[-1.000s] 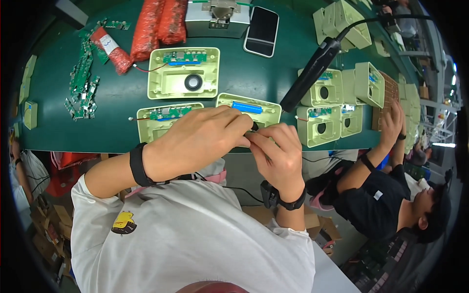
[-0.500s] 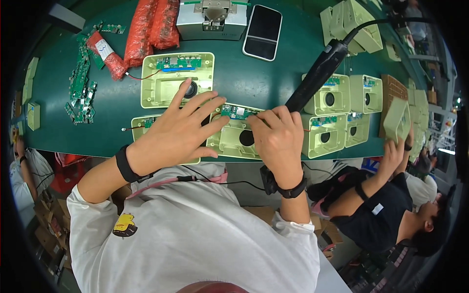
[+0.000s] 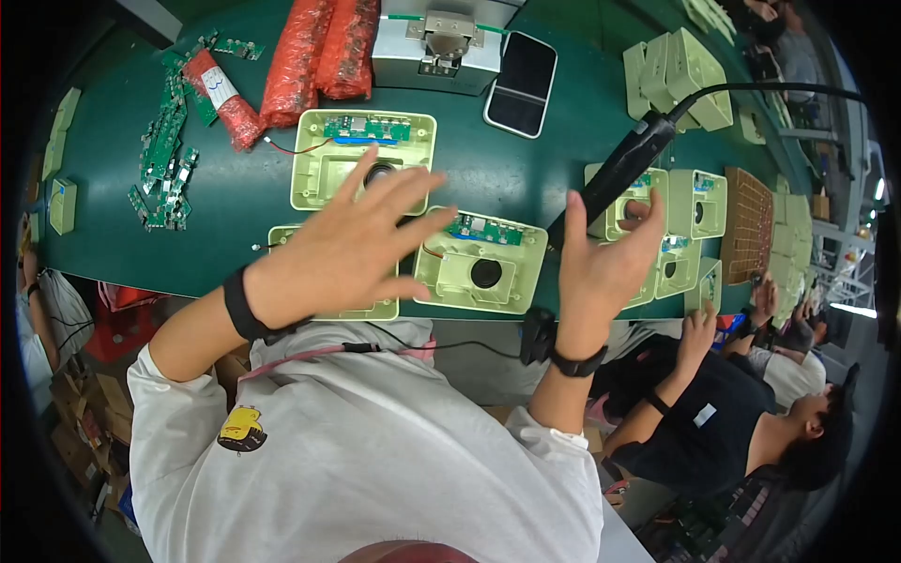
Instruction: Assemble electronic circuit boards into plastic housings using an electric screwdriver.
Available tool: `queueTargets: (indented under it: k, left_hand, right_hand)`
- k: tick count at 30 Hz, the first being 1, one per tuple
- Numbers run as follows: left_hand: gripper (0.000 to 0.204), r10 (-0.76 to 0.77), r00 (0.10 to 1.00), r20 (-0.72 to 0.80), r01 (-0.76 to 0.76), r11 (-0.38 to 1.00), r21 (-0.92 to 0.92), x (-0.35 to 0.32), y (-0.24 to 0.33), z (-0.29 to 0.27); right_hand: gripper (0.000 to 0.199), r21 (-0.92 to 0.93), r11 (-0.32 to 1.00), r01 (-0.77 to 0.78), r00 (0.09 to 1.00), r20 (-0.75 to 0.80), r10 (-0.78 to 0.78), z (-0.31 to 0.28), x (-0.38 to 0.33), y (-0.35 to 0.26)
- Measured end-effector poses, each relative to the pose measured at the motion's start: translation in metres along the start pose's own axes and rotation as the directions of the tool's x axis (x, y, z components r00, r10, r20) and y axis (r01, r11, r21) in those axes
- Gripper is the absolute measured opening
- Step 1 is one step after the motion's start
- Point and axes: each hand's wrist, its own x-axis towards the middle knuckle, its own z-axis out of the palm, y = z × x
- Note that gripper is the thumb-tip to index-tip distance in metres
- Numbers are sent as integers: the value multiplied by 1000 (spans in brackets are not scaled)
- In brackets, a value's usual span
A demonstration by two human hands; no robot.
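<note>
Watching left hand and right hand, fingers loose and empty, I guess the pale-green plastic case between them is light, stiff; hold its sides.

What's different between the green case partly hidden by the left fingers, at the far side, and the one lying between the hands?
The far case sits nearly square to the view; the near case is turned slightly clockwise.
The far case's wire trails out past its left edge; the near case's wire seems to stay inside.
The left hand partly hides the far case's round part; the near case's shows fully.

Both are pale green, open-topped, with a green circuit board inside.
</note>
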Motion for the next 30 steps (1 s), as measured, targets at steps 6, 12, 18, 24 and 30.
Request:
queueTargets:
  k: [6,12,18,24,30]
  left_hand:
    - [71,-144,981,-129,161,978,131,-21,-56,-27]
    - [72,-134,985,-106,142,988,64,-34,-76,-32]
    - [80,-110,990,-86,108,994,-20,-39,-86,-42]
    - [83,-136,986,-92,127,987,-101,-45,-95,-38]
    - [82,-149,977,-151,134,985,-105,-41,-95,-31]
  right_hand:
    - [44,105,954,-280,894,392,219,14,30,4]
    - [31,919,330,-217,971,238,-27,-13,89,-70]
    - [21,994,-79,-79,981,64,-181,31,129,-147]
    - [25,994,105,8,964,20,-266,82,124,-169]
    - [26,979,59,-194,935,202,-292,74,110,-163]
